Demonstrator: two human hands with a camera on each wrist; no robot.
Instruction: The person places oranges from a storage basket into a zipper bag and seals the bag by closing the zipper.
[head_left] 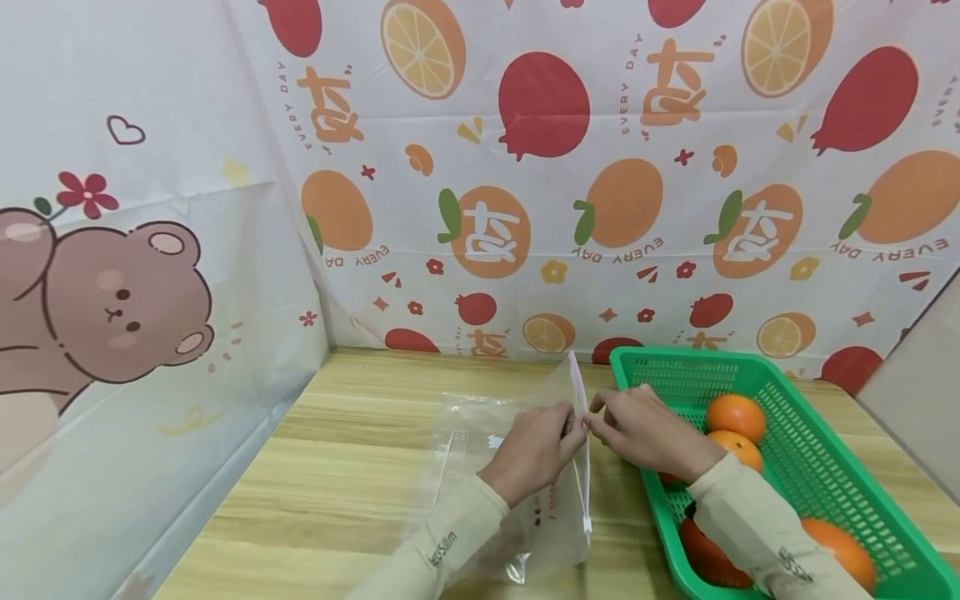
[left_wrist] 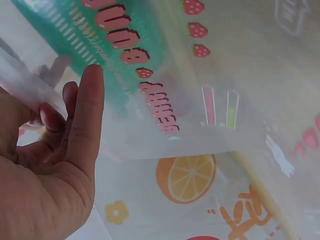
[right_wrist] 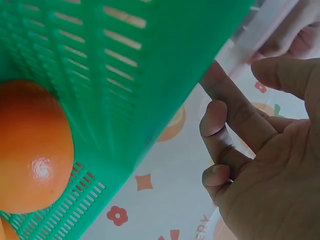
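A translucent zip bag [head_left: 465,475] stands partly raised from the table, its pinkish zip edge running upright and a white slider [head_left: 587,527] near the bottom of it. My left hand [head_left: 536,450] pinches the bag beside the zip edge. Facing it, my right hand [head_left: 652,429] has thumb and forefinger at the same edge, gripping it from the other side. In the left wrist view, printed strawberries and pink lettering show on the bag, and one finger [left_wrist: 87,115] extends beside it. The right hand's other fingers [right_wrist: 215,135] bend loosely, close to the basket.
A green plastic basket [head_left: 840,442] stands to the right, under my right forearm. Inside are several orange fruits, one orange [head_left: 737,418] at the far end and another [head_left: 840,550] nearer. Printed cloth [head_left: 555,175] hangs behind the wooden table [head_left: 300,483].
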